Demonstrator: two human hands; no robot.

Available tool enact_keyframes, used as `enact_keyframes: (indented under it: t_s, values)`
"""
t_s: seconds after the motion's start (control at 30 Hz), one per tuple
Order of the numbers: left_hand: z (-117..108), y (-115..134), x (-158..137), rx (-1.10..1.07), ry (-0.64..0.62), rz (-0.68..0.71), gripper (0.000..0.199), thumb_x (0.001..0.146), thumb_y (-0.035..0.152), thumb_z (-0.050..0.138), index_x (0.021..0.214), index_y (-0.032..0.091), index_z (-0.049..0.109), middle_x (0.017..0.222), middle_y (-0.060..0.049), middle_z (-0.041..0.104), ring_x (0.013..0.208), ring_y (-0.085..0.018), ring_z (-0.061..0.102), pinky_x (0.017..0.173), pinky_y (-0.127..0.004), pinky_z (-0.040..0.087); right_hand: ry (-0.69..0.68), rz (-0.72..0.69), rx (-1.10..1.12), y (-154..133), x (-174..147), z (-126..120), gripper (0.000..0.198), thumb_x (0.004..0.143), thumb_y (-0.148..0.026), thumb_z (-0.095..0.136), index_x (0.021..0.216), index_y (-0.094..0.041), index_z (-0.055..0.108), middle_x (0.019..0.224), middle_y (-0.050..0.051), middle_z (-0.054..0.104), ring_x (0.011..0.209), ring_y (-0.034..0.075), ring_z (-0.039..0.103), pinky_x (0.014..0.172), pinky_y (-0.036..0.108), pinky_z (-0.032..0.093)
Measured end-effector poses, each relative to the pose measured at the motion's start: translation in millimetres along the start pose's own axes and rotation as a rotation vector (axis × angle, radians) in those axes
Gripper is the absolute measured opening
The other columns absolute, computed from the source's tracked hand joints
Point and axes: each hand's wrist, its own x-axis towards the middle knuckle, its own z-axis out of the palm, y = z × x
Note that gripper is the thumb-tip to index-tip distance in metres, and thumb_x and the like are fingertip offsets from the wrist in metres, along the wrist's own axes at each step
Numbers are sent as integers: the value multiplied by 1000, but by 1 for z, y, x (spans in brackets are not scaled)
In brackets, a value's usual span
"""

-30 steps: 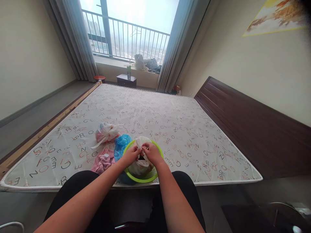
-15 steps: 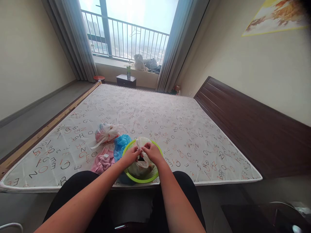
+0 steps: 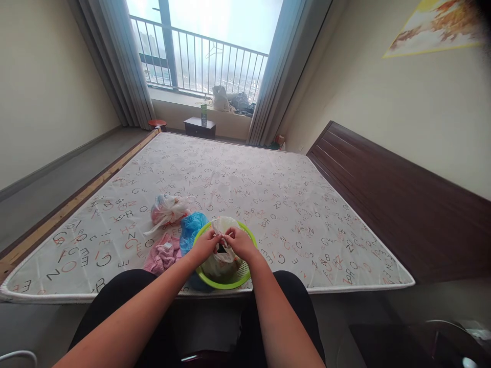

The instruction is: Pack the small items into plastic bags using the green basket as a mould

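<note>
Head view, lower centre of the frame: the left hand [image 3: 206,246] and right hand [image 3: 238,242] both pinch the top of a white plastic bag [image 3: 222,258] sitting in a green basket [image 3: 245,276] at the mattress [image 3: 268,194] edge. The knot looks mid-work; finishing it would need opposed pulls.

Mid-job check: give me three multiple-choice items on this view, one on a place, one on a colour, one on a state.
1. Where does the white plastic bag sit?
A in the basket
B on the floor
C on the windowsill

2. What colour is the basket?
A red
B green
C black

3. What are the hands doing?
A resting on the knees
B pinching the bag's top
C lifting the pink cloth

A: the basket's rim rings the bag.
B: its rim is lime green.
B: the left hand and right hand meet at the bag's top; the pink cloth lies untouched on the mattress.
</note>
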Motion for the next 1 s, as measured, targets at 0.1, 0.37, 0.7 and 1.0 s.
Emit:
enact_keyframes:
  t_s: [0.1, 0.37, 0.7, 1.0]
  values:
    - [0, 0, -1, 0, 9, 18, 31, 82, 48, 60, 90, 18, 63, 72, -2, 69, 44, -13, 53, 46, -26, 44, -24, 10, 23, -1, -2, 0, 13, 91, -32, 63, 85, -20, 63, 79, 2, 73, 68, 14, 63, 60, 23, 40]
    - [-2, -2, -1, 76, 19, 20, 31, 81, 50, 59, 88, 19, 62, 70, 0, 67, 45, -14, 55, 47, -28, 44, -79, 26, 67, 4, -2, 4, 16, 94, -36, 59, 89, -21, 61, 80, 3, 75, 65, 14, 64, 55, 22, 40]
    - [-1, -10, -1, 172, -32, -4, 32, 81, 53, 57, 86, 21, 62, 66, 1, 66, 51, -17, 58, 52, -30, 46, -89, 16, -58, 3, -6, 7, 10, 92, -29, 60, 88, -21, 59, 77, 1, 74, 65, 13, 62, 56, 23, 37]
    - [-1, -3, -4, 187, -30, -7, 26, 83, 47, 59, 85, 22, 64, 65, 0, 65, 53, -18, 58, 53, -30, 45, -68, -5, -69, 1, -7, 9, 7, 92, -25, 59, 86, -21, 59, 78, 1, 73, 73, 16, 64, 64, 25, 40]
